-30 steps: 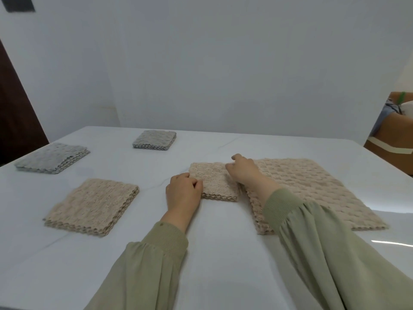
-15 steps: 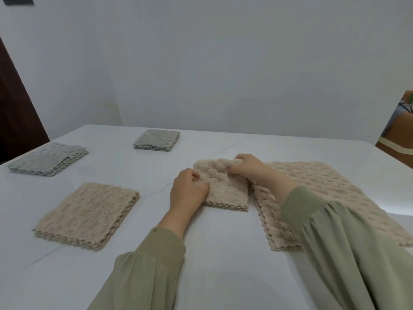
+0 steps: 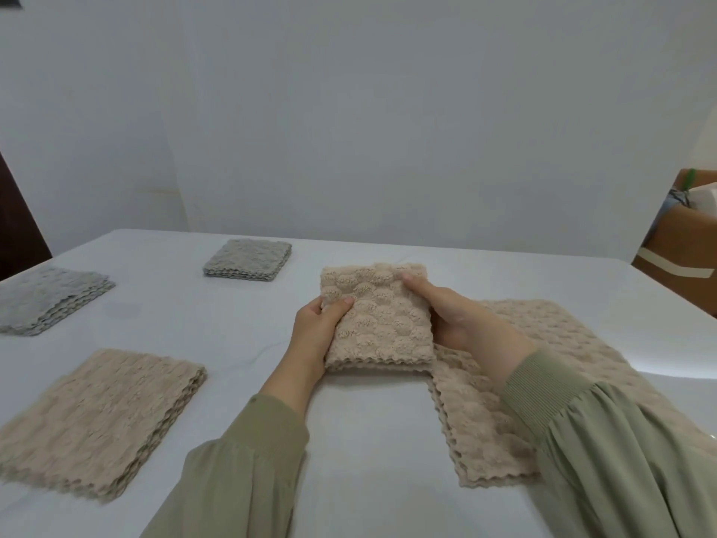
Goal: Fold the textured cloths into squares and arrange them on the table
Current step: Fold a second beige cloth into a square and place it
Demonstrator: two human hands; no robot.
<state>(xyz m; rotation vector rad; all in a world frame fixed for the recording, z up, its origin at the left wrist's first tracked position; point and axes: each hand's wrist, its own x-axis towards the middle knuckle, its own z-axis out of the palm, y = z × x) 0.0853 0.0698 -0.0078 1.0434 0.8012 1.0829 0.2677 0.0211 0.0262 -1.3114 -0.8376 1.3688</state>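
Note:
A small folded beige textured cloth (image 3: 378,316) is lifted off the white table (image 3: 368,452), tilted up toward me. My left hand (image 3: 316,335) grips its left edge, thumb on top. My right hand (image 3: 454,316) holds its right edge, thumb on the upper face and fingers behind. Under my right forearm lies a stack of unfolded beige cloths (image 3: 535,390), flat on the table.
A folded beige pile (image 3: 101,417) lies near left. A grey pile (image 3: 46,297) sits at the far left and a small folded grey square (image 3: 248,260) at the back. A cardboard box (image 3: 683,258) stands beyond the table's right edge. A white wall is behind.
The small folded beige cloth lay flat on the table with both hands on it; both hands then took its edges and lifted it, tilting it up.

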